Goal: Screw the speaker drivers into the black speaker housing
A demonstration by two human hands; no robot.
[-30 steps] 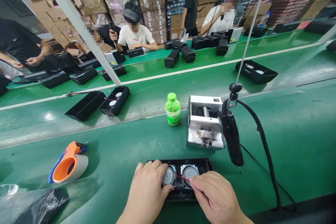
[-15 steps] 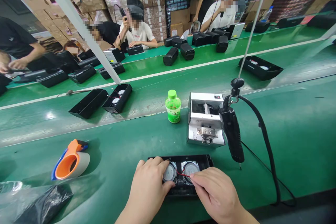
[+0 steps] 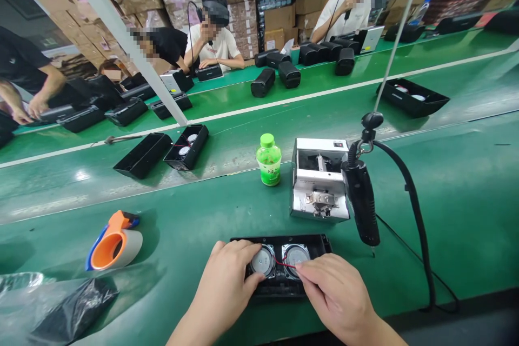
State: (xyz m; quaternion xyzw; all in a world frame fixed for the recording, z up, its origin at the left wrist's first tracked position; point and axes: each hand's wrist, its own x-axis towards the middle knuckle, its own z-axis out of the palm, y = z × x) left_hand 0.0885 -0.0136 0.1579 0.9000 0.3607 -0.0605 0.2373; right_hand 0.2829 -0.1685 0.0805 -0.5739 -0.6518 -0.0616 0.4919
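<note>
Your left hand covering the left end of the black speaker housing, your right hand hiding its near right edge, both forearms cut off by the bottom edge, red wire ends out of sight under your fingers.

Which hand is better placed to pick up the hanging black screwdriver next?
Probably the right hand. The screwdriver hangs on its side, just above it. The left hand lies on the speaker case, covering its left end, farther away.

Right hand fingertips slid along red wire.
</note>
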